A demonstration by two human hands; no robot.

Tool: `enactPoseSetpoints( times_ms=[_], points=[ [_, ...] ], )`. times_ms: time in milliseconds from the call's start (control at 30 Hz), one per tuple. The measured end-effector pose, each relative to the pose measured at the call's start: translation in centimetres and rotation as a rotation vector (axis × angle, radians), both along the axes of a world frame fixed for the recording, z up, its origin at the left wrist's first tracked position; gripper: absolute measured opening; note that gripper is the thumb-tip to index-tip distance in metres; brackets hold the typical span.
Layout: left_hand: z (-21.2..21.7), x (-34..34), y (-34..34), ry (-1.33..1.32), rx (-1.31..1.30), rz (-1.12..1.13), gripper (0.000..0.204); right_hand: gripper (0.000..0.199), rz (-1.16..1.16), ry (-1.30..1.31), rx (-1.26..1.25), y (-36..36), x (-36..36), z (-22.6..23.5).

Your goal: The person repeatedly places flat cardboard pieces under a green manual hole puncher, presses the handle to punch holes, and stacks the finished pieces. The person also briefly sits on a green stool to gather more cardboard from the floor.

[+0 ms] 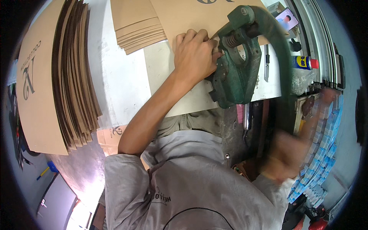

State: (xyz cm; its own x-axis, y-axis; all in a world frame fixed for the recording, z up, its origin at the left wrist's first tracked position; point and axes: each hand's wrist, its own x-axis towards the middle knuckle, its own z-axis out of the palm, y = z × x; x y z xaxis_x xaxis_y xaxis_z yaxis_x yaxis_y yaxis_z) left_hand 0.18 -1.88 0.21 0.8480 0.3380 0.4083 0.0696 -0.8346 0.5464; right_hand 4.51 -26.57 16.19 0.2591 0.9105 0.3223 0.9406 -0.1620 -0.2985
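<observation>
the left hand [194, 53] bends its fingers over the printed kraft panel [189, 17], upper center of frame, apparently steadying it at the green lever press [235, 82]; pinch unconfirmable. the right hand [285, 153], lower right, is blurred: grip indeterminable. upper right, a clear plastic bag [301, 83] holds indistinct contents.

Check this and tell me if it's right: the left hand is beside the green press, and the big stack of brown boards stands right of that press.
Not quite: the head view shows the big stack of brown boards left of the green press. The left hand is indeed beside the press.
</observation>
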Motion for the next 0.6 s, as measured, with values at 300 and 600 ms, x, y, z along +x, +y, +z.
enactPoseSetpoints(
  times_ms=[300, 600],
  points=[
    [1.0, -0.2, 0.2, 0.038, 0.130, -0.065, 0.026, 0.083, -0.018, 0.226, 0.241, 0.3, 1.1, 3.3],
    [2.5, 1.3, 10.0, -0.114, 0.402, -0.020, 0.017, 0.027, -0.581, 0.464, 0.113, -1.8, 11.2, -14.8]
  ],
)
